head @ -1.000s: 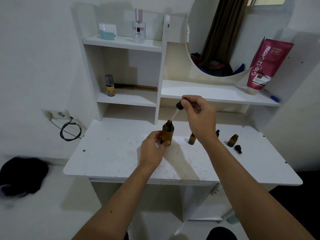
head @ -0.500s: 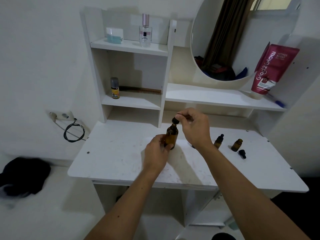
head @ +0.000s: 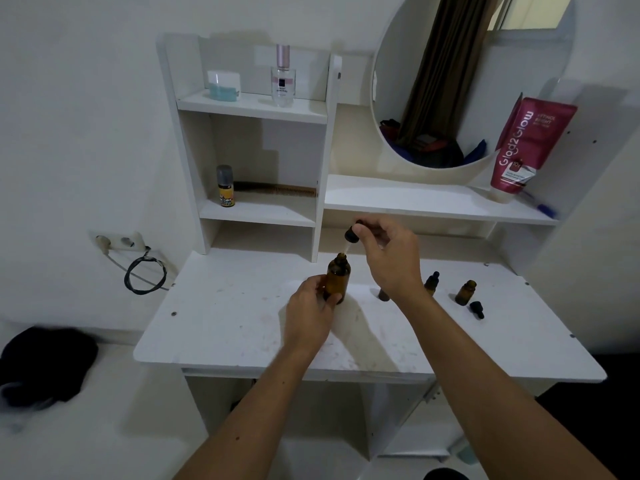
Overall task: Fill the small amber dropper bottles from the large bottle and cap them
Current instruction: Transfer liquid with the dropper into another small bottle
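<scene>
My left hand (head: 311,311) grips the large amber bottle (head: 337,277), which stands upright on the white desk (head: 242,327). Just above its open neck, my right hand (head: 393,259) pinches a black dropper (head: 351,236) by its bulb, the glass tip hanging over the mouth. Behind my right wrist a small amber bottle (head: 382,294) is mostly hidden. To the right stands a small capped bottle (head: 432,283), then a small open bottle (head: 465,292) with a loose black dropper cap (head: 477,309) lying beside it.
White shelves rise at the desk's back, holding a yellow-labelled bottle (head: 225,186), a comb (head: 277,189), a perfume bottle (head: 283,77) and a jar (head: 223,85). A round mirror (head: 450,81) and a red tube (head: 526,147) are at the right. A coiled cable (head: 145,275) hangs at the left wall.
The dropper went down into the large bottle's neck half a second ago and has now come up out of it again. My left hand kept holding the bottle.
</scene>
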Motion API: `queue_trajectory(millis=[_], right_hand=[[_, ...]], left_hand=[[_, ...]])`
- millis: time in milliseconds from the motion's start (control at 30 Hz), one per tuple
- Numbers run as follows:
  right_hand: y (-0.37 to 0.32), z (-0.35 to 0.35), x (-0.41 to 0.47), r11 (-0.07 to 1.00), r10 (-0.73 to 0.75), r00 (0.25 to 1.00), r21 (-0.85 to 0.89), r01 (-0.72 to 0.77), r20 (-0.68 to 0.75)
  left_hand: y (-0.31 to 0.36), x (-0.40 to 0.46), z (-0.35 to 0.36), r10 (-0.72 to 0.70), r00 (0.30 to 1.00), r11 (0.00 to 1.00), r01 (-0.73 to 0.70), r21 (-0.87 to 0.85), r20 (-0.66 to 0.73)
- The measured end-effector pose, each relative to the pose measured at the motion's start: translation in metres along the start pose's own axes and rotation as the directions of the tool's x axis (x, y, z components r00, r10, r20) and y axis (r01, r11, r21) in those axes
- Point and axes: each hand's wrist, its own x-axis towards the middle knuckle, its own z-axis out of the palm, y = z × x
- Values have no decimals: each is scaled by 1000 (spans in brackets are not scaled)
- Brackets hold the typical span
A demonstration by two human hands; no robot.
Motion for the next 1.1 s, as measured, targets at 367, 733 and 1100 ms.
queue_trajectory(millis=[367, 733, 1100], right_hand=[[-8, -32, -5, 989, 9, 986, 145, 15, -164], [36, -98, -39, 990, 108, 963, 115, -82, -245], [102, -186, -66, 973, 231, 885, 76, -219, -405]], left_hand=[[0, -14, 3, -60, 996, 995, 54, -82, -67], [33, -53, 55, 35, 999, 982, -29, -187, 30], [88, -59, 156, 201, 928, 974, -154, -169, 314]])
